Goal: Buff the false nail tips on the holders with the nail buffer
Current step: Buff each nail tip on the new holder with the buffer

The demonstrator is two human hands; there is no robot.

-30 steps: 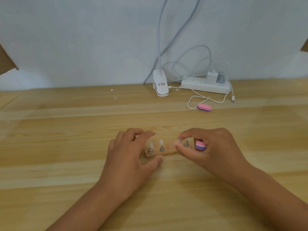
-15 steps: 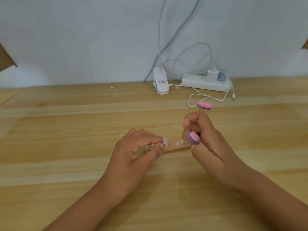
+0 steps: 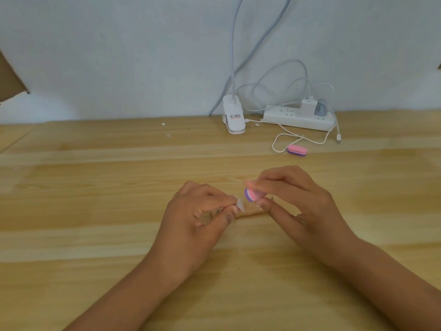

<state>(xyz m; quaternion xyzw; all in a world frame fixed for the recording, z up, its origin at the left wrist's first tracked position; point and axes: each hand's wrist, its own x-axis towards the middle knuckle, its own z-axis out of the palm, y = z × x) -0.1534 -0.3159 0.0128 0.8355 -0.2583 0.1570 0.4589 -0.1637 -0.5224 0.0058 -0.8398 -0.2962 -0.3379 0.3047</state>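
My left hand (image 3: 198, 220) pinches a small metal holder with a clear false nail tip (image 3: 239, 204) between thumb and forefinger, lifted just above the wooden base (image 3: 250, 212). My right hand (image 3: 293, 199) grips a pink, white and purple nail buffer (image 3: 250, 194) by its sides, its end close to the right of the tip. I cannot tell whether buffer and tip touch. Most of the wooden base and its other holders are hidden behind my hands.
A second pink and purple buffer (image 3: 297, 150) lies further back on the wooden table (image 3: 95, 211). A white clip lamp base (image 3: 233, 118), a white power strip (image 3: 299, 119) with plugs and loose white cables (image 3: 281, 139) sit along the wall.
My left hand picked one holder with its nail tip off the wooden base. My right hand rose from the base and turned the buffer toward the tip, moving left to it.
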